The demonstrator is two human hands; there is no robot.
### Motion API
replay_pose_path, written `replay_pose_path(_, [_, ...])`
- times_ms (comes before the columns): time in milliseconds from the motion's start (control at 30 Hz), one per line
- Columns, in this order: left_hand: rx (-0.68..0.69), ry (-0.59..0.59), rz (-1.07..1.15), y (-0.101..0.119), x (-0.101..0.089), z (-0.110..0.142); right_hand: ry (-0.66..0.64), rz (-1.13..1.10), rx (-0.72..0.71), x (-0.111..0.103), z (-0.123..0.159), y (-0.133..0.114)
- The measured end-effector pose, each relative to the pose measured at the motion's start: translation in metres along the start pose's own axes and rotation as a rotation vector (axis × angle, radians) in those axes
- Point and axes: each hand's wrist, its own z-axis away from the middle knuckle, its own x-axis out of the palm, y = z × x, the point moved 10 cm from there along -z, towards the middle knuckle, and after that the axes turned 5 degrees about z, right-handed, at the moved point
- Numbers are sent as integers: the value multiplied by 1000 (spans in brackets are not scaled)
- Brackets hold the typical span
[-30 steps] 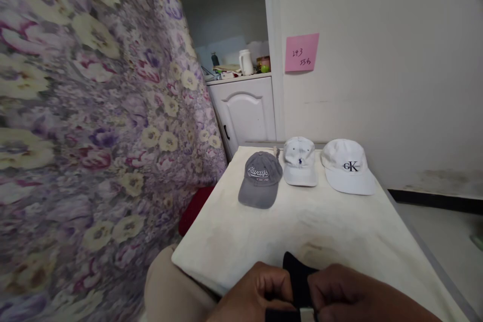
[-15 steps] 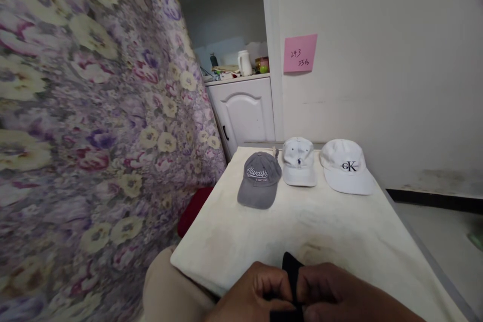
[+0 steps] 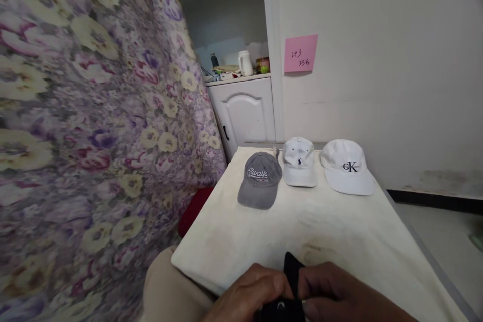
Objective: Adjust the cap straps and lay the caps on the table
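Observation:
At the bottom edge my left hand [image 3: 251,294] and my right hand [image 3: 337,294] meet, both closed on a black piece of fabric [image 3: 291,267] that pokes up between them and looks like part of a cap. They hover over the near edge of a white cloth-covered table [image 3: 332,241]. At the far end of the table lie three caps in a row: a grey cap [image 3: 260,178] with "Always" lettering, a pale cap [image 3: 299,162] with a small dark emblem, and a white cap [image 3: 346,166] with dark letters.
A floral purple curtain [image 3: 94,126] fills the left side. Behind it stands a white cabinet [image 3: 243,110] with a jug [image 3: 245,62] and clutter on top. A pink sticky note [image 3: 300,54] is on the wall. A red object [image 3: 194,209] shows beside the table.
My hands have pulled closer together around the black fabric, covering more of it. The caps have not moved.

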Motion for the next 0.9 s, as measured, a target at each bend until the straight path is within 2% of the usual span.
replay_pose_path(67, [5,53,-55,0,-6,3,-13,-19,-22,-2,1,-1])
replay_pose_path(167, [40,64,-4,5,-2,6,-35,-40,-89,-4,2,-6])
replay_pose_path(267, [106,2,44,17,11,6,-16,-41,-81,-7,5,-7])
replay_pose_path(367, [119,-94,-15,27,24,7,18,-23,-69,-11,10,-10])
replay_pose_path(467, [130,-91,-36,42,22,10,51,-54,-72,-17,17,-12])
replay_pose_path(633, [213,-95,-75,70,13,14,-6,-213,-140,-26,21,-15])
replay_pose_path(767, [144,-91,-39,64,13,12,-25,-290,-232,-37,16,-24])
replay_pose_path(900, [70,-68,45,48,13,6,34,-325,-245,-49,11,-32])
